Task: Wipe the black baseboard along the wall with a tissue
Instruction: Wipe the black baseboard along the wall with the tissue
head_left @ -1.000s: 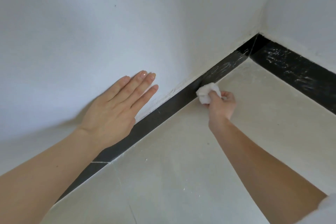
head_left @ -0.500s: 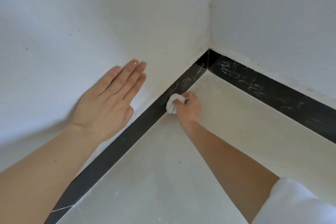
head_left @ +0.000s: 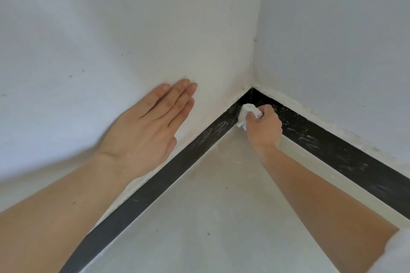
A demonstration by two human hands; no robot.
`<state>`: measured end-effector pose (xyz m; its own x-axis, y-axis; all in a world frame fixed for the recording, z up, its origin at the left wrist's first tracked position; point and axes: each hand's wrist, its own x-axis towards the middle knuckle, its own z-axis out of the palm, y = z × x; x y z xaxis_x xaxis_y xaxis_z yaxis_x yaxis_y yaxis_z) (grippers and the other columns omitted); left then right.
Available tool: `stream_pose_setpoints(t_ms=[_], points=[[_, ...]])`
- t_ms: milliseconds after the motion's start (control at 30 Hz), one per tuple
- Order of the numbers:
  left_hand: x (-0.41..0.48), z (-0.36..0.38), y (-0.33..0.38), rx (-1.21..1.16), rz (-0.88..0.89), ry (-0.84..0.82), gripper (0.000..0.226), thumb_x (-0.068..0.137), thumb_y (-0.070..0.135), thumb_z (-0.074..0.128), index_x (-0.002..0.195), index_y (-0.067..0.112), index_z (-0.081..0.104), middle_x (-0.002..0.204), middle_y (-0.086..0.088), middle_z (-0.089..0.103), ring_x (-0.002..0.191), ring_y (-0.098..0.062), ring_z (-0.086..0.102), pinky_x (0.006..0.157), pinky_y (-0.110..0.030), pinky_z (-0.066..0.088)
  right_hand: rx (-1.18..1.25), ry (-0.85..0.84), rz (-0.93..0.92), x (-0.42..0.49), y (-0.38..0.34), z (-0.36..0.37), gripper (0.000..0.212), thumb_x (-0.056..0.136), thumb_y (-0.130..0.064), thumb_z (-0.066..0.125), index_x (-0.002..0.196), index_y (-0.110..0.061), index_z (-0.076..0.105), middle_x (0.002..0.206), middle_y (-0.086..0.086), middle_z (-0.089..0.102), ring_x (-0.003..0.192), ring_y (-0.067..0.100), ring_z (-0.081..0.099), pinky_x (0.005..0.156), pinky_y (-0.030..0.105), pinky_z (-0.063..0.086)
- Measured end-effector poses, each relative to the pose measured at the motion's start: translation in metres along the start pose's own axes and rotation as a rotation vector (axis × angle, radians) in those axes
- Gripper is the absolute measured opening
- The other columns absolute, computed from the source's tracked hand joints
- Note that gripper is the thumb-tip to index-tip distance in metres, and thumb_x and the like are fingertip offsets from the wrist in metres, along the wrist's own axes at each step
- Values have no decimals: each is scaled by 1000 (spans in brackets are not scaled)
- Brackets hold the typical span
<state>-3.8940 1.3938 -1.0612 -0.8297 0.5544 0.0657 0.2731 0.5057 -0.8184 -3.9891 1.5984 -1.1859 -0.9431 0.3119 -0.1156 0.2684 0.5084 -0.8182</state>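
Note:
A black baseboard (head_left: 155, 186) runs along the foot of the left wall to the room corner, where a second stretch (head_left: 346, 157) continues to the right with white smears on it. My right hand (head_left: 264, 127) grips a crumpled white tissue (head_left: 247, 114) and holds it against the baseboard right at the corner. My left hand (head_left: 148, 131) lies flat on the white left wall (head_left: 111, 40), fingers straight and together, just above the baseboard.
The pale floor (head_left: 210, 217) fills the lower middle and shows small specks. The white right wall (head_left: 343, 40) meets the left wall in a vertical corner seam. A white sleeve (head_left: 399, 250) shows at the bottom right.
My right hand has slid the tissue along the left baseboard into the corner. The view has shifted toward the corner. My left hand stays flat on the wall.

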Motion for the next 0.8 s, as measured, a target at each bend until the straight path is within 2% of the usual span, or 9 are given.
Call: stream_pose_setpoints(t_ms=[67,200,333,433,533,600,667,700,800], points=[[-2,4,1,58,29,-7,67,91,32,19,147,-3,9,156,-21,2,144,-33,5,117,-44,-3,-8,21,32,1,-3,7,21,95,-19,47,110,-5,51,85,5,54,75,22,52,62,30,37],[-2,8,0,85,49,-5,66,92,32,17,147,-4,11,155,-22,5,144,-33,9,117,-45,0,62,93,82,11,-6,14,17,96,-14,47,107,-4,54,86,3,53,80,20,53,65,29,36],[-2,12,-1,98,64,11,67,92,34,20,147,-4,13,155,-22,7,144,-35,9,116,-46,1,159,102,114,17,-8,28,17,90,-3,48,86,-6,64,69,1,55,72,21,57,61,30,42],[-1,13,-1,99,67,29,66,93,34,20,147,-4,13,155,-23,6,143,-37,8,116,-47,1,260,66,160,15,-8,29,25,86,-2,50,70,-12,66,59,-1,61,67,19,62,66,32,53],[-1,13,0,100,70,40,62,95,30,17,147,-3,14,155,-22,6,143,-37,8,117,-47,0,361,-34,152,-4,-4,27,25,87,-4,56,69,-14,71,57,-2,67,58,7,61,66,22,51],[-1,14,-1,84,68,43,61,94,27,13,147,-3,16,155,-23,8,143,-37,9,117,-47,1,309,-207,91,-21,2,24,24,82,0,60,66,-14,71,52,-8,64,51,2,56,59,16,48],[-2,15,-1,74,74,48,61,93,27,14,146,-3,19,155,-22,10,143,-37,10,117,-46,1,211,-391,24,-33,10,15,20,77,2,63,70,-14,74,55,-8,64,50,2,56,50,13,44],[-2,14,-2,70,80,49,60,94,27,17,146,-3,20,154,-22,11,143,-36,10,117,-46,1,197,-403,21,-33,14,9,19,76,1,63,72,-13,74,60,-5,67,54,6,59,52,14,47],[-2,14,-1,77,92,41,62,93,30,22,146,-2,21,155,-21,12,143,-36,10,117,-46,1,237,-184,103,-17,17,-1,14,80,-2,59,83,-7,71,65,0,64,61,14,59,59,25,49]])
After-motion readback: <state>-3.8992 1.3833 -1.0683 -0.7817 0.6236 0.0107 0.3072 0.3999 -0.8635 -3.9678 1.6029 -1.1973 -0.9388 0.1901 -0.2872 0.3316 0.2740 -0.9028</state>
